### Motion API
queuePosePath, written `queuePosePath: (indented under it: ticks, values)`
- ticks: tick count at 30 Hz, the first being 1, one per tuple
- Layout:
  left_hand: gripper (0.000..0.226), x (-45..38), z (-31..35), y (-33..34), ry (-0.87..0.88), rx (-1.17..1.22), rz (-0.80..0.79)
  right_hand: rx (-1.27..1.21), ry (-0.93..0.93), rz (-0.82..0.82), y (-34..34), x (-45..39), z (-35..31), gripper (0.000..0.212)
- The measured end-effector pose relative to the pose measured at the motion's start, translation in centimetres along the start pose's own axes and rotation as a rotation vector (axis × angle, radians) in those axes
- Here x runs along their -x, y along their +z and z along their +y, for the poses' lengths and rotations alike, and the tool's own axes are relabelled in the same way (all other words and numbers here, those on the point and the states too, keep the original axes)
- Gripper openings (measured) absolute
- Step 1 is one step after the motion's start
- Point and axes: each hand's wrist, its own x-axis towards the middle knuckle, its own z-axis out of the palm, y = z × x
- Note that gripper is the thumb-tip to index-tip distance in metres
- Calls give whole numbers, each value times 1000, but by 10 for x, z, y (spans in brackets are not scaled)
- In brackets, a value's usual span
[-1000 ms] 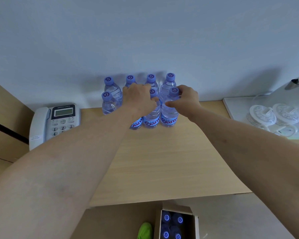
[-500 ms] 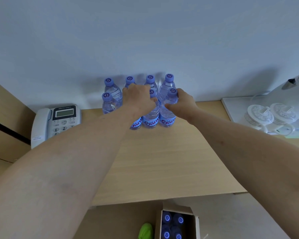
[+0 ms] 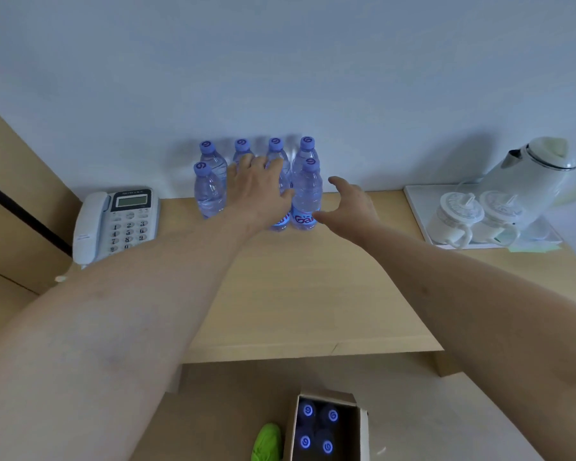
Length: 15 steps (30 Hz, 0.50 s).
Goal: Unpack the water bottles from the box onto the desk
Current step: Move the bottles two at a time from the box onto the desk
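Head camera looks down on a light wooden desk (image 3: 313,294) that stands against a pale wall. At the back of the desk, water bottles (image 3: 308,191) with purple caps stand upright in two rows close to the wall; each cap carries a white spiral mark. The front right bottle has a blue label with red letters, of which only "Ga" can be read; the rest is hidden.

The left hand (image 3: 260,191) lies over the middle bottles with the fingers spread, touching their shoulders; whether it grips one I cannot tell. The right hand (image 3: 350,207) is just beside the front right bottle, the fingers curved and wide apart, holding nothing.

On the floor below the desk edge stands a cardboard box (image 3: 361,430), open at the top, with four more capped bottles (image 3: 318,427) inside. A bright green object (image 3: 266,440) lies just left of the box.

A white desk telephone (image 3: 117,221) with number keys is on the left side of the desk. On the right, a white tray (image 3: 419,207) holds a white kettle (image 3: 536,174) and two lidded cups (image 3: 473,214).
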Motion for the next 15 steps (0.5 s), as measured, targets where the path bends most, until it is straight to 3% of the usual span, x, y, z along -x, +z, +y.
queuePosePath:
  ticks: [9, 15]
  values:
    - [47, 141, 70, -52, -92, 9, 61, 2, -130, -28, -59, 130, 21, 80]
    - [51, 216, 107, -46, -124, -1, 39, 15, -111, -66, -62, 194, 45, 83]
